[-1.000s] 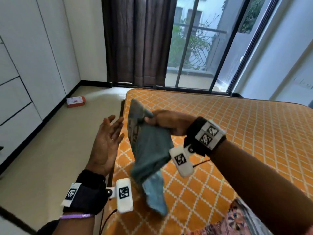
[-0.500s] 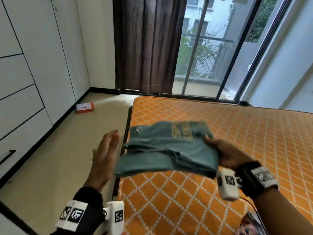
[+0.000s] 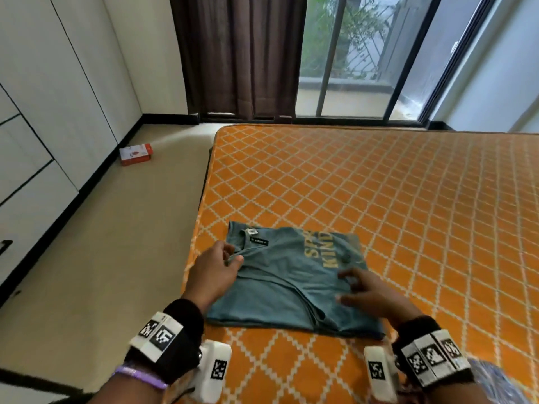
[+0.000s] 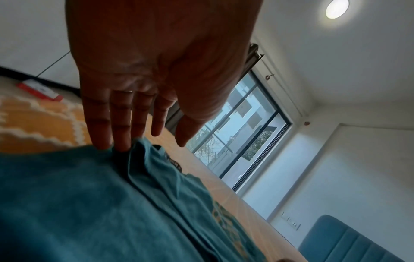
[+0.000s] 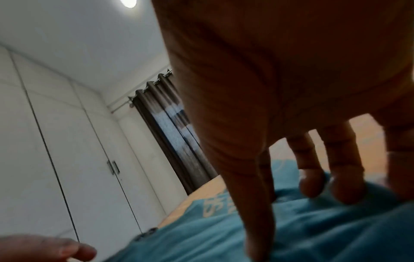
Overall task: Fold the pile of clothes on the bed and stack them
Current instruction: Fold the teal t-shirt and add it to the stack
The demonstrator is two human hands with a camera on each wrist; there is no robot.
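Observation:
A teal T-shirt with yellow lettering lies folded flat on the orange patterned bed, near its left front edge. My left hand is at the shirt's left side by the collar. In the left wrist view its straight fingers touch the shirt with their tips. My right hand is over the shirt's right half with its fingers spread. The right wrist view shows its fingertips resting on the shirt. Neither hand grips the cloth.
A patterned garment shows at the bottom right corner of the bed. A red-and-white box lies on the floor by the white wardrobe. A brown curtain and a glass door stand beyond the bed.
The folded shirt, held up in the air by my right hand, has come down flat onto the bed. My right hand has let go, and both hands now touch the shirt.

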